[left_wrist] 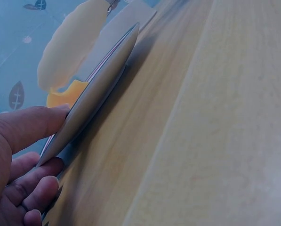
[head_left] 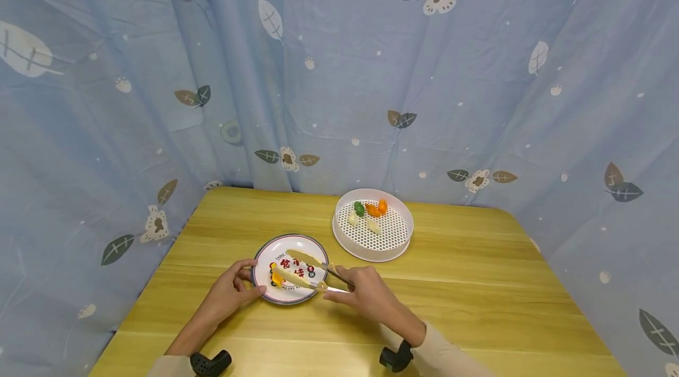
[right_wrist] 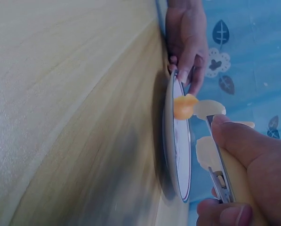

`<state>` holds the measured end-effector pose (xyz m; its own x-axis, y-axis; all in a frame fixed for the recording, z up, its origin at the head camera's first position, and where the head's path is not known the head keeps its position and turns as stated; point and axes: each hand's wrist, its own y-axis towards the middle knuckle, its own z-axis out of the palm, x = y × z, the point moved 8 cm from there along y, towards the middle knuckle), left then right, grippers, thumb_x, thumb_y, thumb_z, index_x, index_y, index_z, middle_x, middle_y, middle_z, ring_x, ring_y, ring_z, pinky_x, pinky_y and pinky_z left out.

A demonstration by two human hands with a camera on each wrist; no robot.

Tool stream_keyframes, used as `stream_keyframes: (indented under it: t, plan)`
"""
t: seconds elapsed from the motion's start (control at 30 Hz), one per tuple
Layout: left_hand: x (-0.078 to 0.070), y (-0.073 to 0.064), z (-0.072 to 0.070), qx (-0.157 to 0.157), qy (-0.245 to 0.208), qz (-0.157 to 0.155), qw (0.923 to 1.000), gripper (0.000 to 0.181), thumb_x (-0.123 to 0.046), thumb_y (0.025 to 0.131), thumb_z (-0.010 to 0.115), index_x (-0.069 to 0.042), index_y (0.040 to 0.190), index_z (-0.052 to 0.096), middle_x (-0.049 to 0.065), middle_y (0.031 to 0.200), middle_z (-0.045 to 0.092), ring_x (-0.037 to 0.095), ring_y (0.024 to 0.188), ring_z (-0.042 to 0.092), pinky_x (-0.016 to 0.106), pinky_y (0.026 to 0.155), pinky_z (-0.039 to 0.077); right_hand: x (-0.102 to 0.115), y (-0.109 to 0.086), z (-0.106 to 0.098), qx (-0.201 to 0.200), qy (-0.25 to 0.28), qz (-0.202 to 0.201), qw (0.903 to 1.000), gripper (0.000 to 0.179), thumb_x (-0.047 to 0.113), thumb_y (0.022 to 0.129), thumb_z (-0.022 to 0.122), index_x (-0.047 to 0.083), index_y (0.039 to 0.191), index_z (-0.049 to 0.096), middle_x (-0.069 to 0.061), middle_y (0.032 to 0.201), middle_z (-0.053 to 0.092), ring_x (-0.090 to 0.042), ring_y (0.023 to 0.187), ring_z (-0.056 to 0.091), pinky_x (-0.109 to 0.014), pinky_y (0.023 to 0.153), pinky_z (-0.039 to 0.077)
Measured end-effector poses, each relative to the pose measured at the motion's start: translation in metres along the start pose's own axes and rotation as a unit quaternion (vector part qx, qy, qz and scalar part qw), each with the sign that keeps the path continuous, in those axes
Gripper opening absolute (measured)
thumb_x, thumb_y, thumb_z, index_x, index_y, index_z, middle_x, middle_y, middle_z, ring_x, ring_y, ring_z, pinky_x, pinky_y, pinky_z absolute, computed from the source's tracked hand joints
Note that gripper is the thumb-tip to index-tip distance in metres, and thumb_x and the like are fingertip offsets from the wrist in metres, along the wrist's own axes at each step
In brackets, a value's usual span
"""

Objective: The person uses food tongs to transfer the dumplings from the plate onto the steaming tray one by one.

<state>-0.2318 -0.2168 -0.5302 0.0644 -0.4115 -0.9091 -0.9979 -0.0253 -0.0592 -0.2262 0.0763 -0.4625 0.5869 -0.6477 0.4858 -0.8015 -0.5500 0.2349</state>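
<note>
A white plate [head_left: 303, 242] with a dark-edged rim and red lettering lies on the table. My left hand [head_left: 227, 294] pinches its left rim, thumb [left_wrist: 39, 123] on top and fingers below. My right hand [head_left: 366, 293] grips metal tongs [head_left: 334, 274] with cream-coloured tips, which reach over the plate from the right. Those tips are spread apart. A yellow-orange food piece [head_left: 276, 278] sits at the plate's left side, right by the nearer tip [right_wrist: 209, 108]. In the left wrist view the plate [left_wrist: 98, 82] appears edge-on.
Behind and to the right stands a round white basket [head_left: 405, 232] with a perforated bottom. It holds a green piece [head_left: 359, 208], orange pieces [head_left: 373, 210] and pale pieces [head_left: 373, 226]. A blue patterned curtain [head_left: 339, 70] hangs around the wooden table [head_left: 467, 283].
</note>
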Motion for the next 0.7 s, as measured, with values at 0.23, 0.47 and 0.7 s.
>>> stream_keyframes:
  t: [0.23,0.47,0.7]
  plan:
    - [0.0,0.0,0.0,0.0,0.004,-0.003,1.0,0.068,-0.019,0.083,0.089,-0.008,0.141,0.056,0.011,0.111,0.061,0.02,0.077,0.047,0.028,0.062,0.039,0.005,-0.002,-0.004,-0.015,0.006,-0.006,0.9998,0.047,0.047,0.087,0.081,0.006,0.11,0.074,0.013,0.059,0.031,0.0,0.053,0.027,-0.019,0.048,0.024]
    - [0.0,0.0,0.0,0.001,0.002,-0.003,1.0,0.068,-0.02,0.083,0.089,-0.008,0.141,0.056,0.012,0.112,0.061,0.02,0.077,0.047,0.028,0.062,0.039,0.008,-0.006,0.007,-0.001,0.015,-0.013,0.9998,0.043,0.048,0.087,0.08,0.007,0.1,0.072,0.013,0.061,0.027,0.001,0.054,0.025,-0.019,0.048,0.024]
    - [0.0,0.0,0.0,0.002,0.003,-0.002,1.0,0.068,-0.019,0.083,0.089,-0.008,0.141,0.056,0.012,0.112,0.061,0.02,0.078,0.047,0.027,0.061,0.039,0.009,-0.008,0.019,0.009,0.001,-0.025,0.9997,0.04,0.048,0.089,0.079,0.011,0.1,0.069,0.013,0.067,0.02,-0.001,0.058,0.028,-0.019,0.052,0.027]
